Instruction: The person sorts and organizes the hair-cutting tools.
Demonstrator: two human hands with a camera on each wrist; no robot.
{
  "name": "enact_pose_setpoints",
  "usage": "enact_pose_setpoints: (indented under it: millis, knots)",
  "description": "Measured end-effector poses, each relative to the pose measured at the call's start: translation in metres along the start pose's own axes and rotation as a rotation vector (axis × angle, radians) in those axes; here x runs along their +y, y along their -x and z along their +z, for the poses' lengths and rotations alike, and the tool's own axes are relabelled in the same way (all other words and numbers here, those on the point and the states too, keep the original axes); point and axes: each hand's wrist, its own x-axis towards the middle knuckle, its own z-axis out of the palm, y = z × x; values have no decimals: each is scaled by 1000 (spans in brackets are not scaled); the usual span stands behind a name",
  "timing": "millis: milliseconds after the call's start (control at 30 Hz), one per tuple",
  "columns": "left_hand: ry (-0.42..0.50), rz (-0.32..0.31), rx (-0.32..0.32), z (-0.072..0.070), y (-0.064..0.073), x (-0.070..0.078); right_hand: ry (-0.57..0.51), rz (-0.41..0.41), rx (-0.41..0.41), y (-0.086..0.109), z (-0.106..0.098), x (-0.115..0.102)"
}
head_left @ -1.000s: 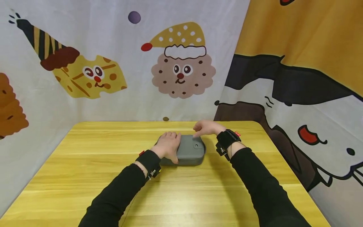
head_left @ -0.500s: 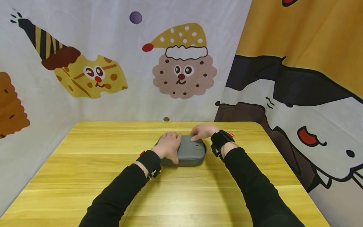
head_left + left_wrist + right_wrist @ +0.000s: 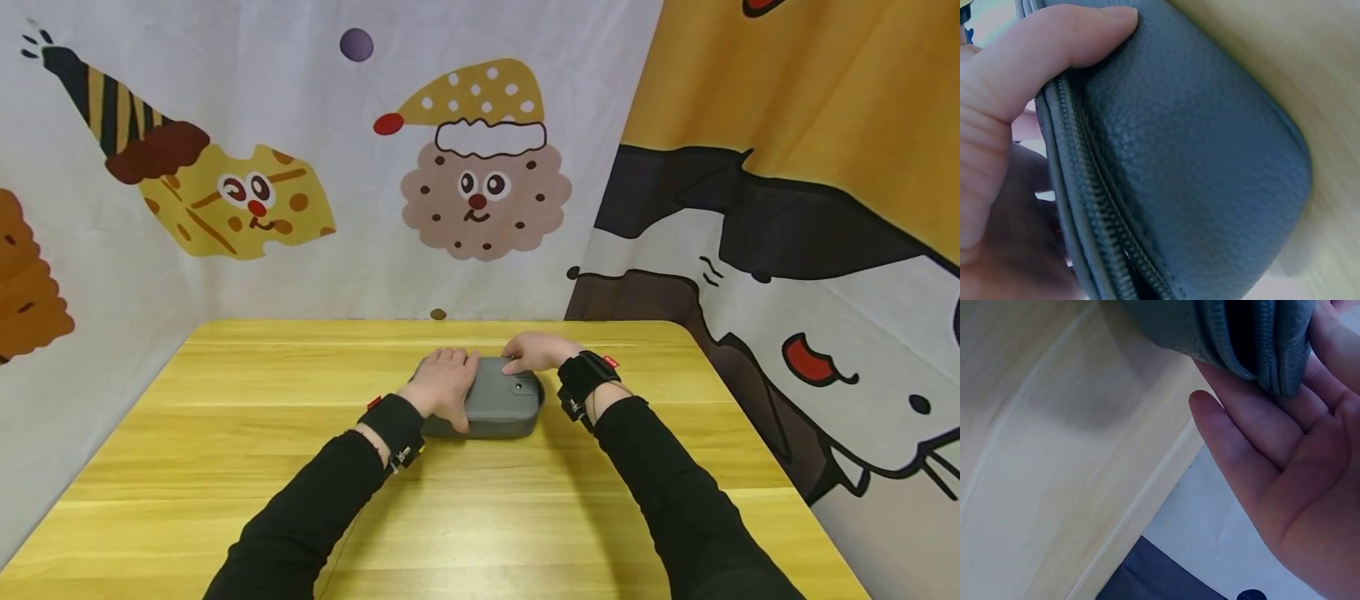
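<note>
A grey zippered case [image 3: 501,400], leather-textured with a snap button [image 3: 519,386] on its top, lies near the middle of the wooden table. My left hand [image 3: 442,387] holds its left part, fingers across the top and thumb on the front wall. The left wrist view shows that thumb over the zipper [image 3: 1088,181], whose tooth rows part lower in that view. At the far right corner, my right hand [image 3: 542,350] pinches the case's edge, thumb on top and fingers behind. In the right wrist view a dark gap [image 3: 1241,331] shows between the zipper's sides there.
The wooden table [image 3: 262,467] extends around the case on all sides. Behind and to the right hangs a printed cloth [image 3: 300,283] with cartoon figures. Both wrists wear black straps with small cameras [image 3: 405,457].
My right hand has moved a little left and down onto the far right edge of the case, its thumb now on top. The left hand and the case have stayed in place.
</note>
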Motion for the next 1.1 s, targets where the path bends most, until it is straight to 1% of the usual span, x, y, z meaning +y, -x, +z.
enact_pose_setpoints:
  millis: [100,200,300,400,533,667,733,800,867,933,1000,1033,1100]
  knots:
    - [-9,34,18,0,1,-3,1,-2,21,1,4,0]
    - [-24,89,29,-1,0,-6,-11,-17,53,7,10,3]
    - [-57,146,35,-2,-2,-12,-53,-35,89,13,17,3]
    - [-98,198,29,-3,-5,-19,-96,-35,133,18,24,2]
    - [-155,251,11,-7,-9,-24,-175,28,195,24,33,-1]
    - [-195,300,31,-10,-11,-28,-288,136,234,28,40,-8]
    - [-216,320,60,-10,-11,-31,-341,182,245,29,43,-11]
    - [-240,332,92,-8,-10,-33,-396,206,250,31,46,-14]
    - [-267,345,140,-6,-10,-36,-448,209,242,33,49,-16]
    - [-286,369,202,-3,-9,-39,-496,208,225,34,52,-18]
    - [-299,395,251,-2,-9,-41,-529,207,212,35,55,-20]
    - [-305,408,270,-1,-10,-42,-541,210,208,36,56,-21]
    - [-320,421,285,0,-11,-44,-560,216,212,36,58,-23]
